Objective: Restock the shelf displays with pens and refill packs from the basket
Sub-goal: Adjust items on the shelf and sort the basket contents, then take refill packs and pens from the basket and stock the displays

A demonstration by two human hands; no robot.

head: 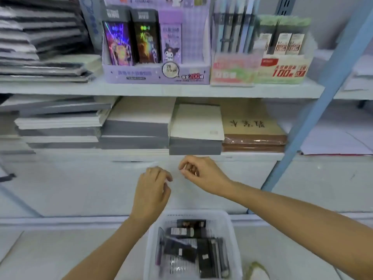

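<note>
The dark refill packs (187, 245) lie in the white basket (153, 241), below both hands and not touching them. The left hand (151, 190) hangs above the basket, its fingers loosely curled and holding nothing. The right hand (203, 174) is just beside it with its fingers curled close; I cannot tell if they pinch anything. Higher up, a purple display box (155, 74) stands on the shelf (60, 88).

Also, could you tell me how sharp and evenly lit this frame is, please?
Head view: soft overall, with the packs in the basket smeared by blur; head view: wide-angle bending leans the blue upright; head view: glare on the brown wrapped notebooks, lighting otherwise flat.
</note>
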